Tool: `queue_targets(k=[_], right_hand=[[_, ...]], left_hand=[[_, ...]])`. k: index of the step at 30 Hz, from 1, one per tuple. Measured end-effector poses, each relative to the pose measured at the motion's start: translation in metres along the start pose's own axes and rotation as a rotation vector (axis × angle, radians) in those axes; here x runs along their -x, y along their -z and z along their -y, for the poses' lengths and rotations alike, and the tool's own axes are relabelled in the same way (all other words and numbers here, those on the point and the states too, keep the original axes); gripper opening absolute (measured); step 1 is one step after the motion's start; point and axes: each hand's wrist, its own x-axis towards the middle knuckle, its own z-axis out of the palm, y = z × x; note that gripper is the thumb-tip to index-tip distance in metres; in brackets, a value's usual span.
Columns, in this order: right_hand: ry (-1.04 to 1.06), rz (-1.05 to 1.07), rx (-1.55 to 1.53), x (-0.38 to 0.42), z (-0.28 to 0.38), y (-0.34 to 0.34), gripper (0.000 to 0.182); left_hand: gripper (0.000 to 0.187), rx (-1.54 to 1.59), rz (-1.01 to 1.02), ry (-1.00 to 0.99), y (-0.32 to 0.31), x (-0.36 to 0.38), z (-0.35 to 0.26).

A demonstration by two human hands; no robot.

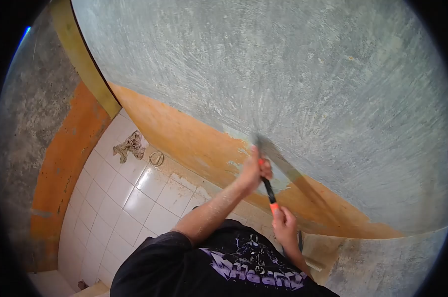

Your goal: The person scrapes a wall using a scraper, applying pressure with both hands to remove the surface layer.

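A long-handled scraper (269, 190) with a black and orange handle slants up against the wall. Its head is smeared by motion where the grey scraped surface (263, 64) meets the orange paint (184, 131). My left hand (253, 171) is closed round the upper handle, close to the head, with dust on the forearm. Lower down, my right hand (285, 225) grips the orange end of the handle. Ragged paint edges and pale patches show beside the scraper head.
White floor tiles (117, 218) lie to the left, with a crumpled rag (131, 147) and a ring-shaped object (156, 158) by the wall. A yellow door frame (85, 54) stands at upper left. Paint debris (184, 182) lies along the wall's foot.
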Motion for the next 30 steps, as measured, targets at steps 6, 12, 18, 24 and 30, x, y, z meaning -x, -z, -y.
queue_targets(k=[6, 12, 18, 24, 30], right_hand=[[-0.066, 0.016, -0.08, 0.01, -0.004, -0.003, 0.028], [-0.095, -0.071, -0.248, 0.04, -0.049, 0.038, 0.027], [-0.179, -0.033, -0.29, 0.048, -0.041, 0.065, 0.027], [-0.17, -0.011, -0.33, 0.042, -0.06, 0.066, 0.028], [-0.16, 0.054, -0.311, 0.034, -0.048, 0.073, 0.03]], left_hand=[[0.054, -0.018, 0.03, 0.045, 0.0, 0.005, 0.003], [0.053, -0.11, 0.149, 0.211, -0.03, 0.017, 0.045], [0.053, -0.127, 0.162, 0.215, -0.042, 0.013, 0.071], [0.054, -0.153, 0.104, 0.141, -0.039, 0.012, 0.082], [0.055, -0.143, 0.072, 0.098, -0.042, 0.01, 0.081]])
